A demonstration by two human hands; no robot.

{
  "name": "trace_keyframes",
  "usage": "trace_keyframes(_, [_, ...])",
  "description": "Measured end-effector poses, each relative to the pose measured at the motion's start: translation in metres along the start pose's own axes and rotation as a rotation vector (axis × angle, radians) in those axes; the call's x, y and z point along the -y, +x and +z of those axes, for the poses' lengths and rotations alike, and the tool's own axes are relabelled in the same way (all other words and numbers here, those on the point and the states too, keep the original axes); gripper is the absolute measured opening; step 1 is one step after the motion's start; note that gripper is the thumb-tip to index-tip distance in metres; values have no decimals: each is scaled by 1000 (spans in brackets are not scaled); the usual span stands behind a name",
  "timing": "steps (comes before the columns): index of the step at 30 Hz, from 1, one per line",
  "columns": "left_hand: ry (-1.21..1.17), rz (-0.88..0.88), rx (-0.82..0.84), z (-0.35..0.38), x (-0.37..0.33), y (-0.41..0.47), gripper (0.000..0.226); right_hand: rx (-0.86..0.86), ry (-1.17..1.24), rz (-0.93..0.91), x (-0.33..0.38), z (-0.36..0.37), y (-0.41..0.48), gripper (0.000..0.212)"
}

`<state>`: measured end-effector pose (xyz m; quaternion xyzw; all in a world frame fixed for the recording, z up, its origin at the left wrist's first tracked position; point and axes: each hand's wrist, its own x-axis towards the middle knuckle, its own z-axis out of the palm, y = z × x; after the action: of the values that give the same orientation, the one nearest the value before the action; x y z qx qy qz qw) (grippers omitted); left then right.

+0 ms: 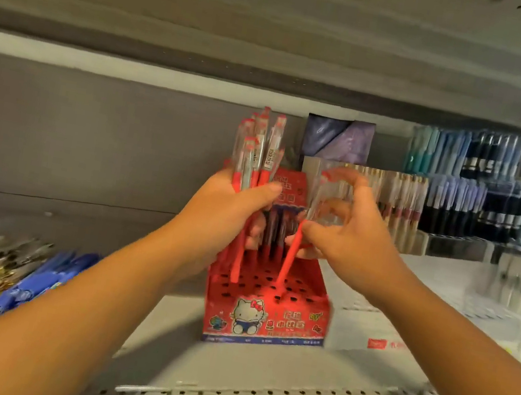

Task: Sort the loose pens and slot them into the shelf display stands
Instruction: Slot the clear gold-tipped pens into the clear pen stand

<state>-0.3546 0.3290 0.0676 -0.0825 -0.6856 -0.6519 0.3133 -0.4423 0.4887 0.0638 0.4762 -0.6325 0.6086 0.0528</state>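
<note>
One likely light, stiff, slick red pen [288, 261] is pinched mid-barrel by the right hand [348, 244]; the left hand [225, 212] grips a bundle [256, 154].

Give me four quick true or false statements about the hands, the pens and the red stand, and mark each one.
1. The left hand grips a bundle of red pens. True.
2. The right hand holds nothing. False: it pinches a single red pen, tip down at the red display stand.
3. Every hole in the stand is filled. False: many front holes are empty.
4. Loose blue pens lie left of the stand. True.
</note>
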Motion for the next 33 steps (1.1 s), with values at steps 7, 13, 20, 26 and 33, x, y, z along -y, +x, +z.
trace_keyframes(7, [78,18,-70,11,7,45,12,81,-79,-9,-45,11,55,52])
trace_keyframes(13, [213,24,-18,-4,29,45,18,126,-108,-43,-75,17,65,52])
trace_keyframes(20, [214,-9,-2,-20,36,44,20,107,-156,-83,-81,12,65,57])
trace_keyframes(26, [158,-18,-23,-26,41,43,20,150,-310,-79,-82,14,61,64])
trace_keyframes(33, [181,-50,0,-24,46,43,19,249,-486,-5,-85,11,57,40])
